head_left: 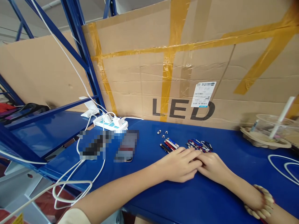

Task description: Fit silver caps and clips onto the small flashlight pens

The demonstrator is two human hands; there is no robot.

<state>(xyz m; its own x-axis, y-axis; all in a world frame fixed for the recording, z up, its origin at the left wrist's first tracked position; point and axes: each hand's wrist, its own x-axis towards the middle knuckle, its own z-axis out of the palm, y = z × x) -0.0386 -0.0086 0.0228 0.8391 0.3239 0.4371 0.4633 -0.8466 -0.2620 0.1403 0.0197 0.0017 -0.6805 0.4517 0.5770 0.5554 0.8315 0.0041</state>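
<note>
1. Left hand (178,165) lies palm down on the blue worktop (144,174), fingers loosely curled and laid over the fingers of the right hand (213,165); whether it grips anything cannot be told.
2. Right hand rests flat beside it, at 3 o'clock of the left, its fingertips tucked under the left hand's, so its grasp cannot be made out; a beaded bracelet (260,203) circles that wrist.
3. Just beyond the fingertips, at 12 o'clock, lies a small heap of keyring clips (199,145) in red, blue and silver, close to the hands and possibly touching them.
4. A row of small pen-like torches (169,145) in black, red and blue sits side by side at 11 o'clock of the left hand, near it but apart.
5. Four tiny silver caps (162,133) lie scattered just behind the torches.
6. A white power strip (111,123) with plugs in it stands well apart at 10 o'clock, its white cables (70,183) trailing over the worktop's near edge.
7. A clear plastic cup (275,124) with a straw sits in a pulp tray at 2 o'clock, far right.
8. A taped cardboard sheet (187,62) printed "LED" stands upright along the back of the worktop.
</note>
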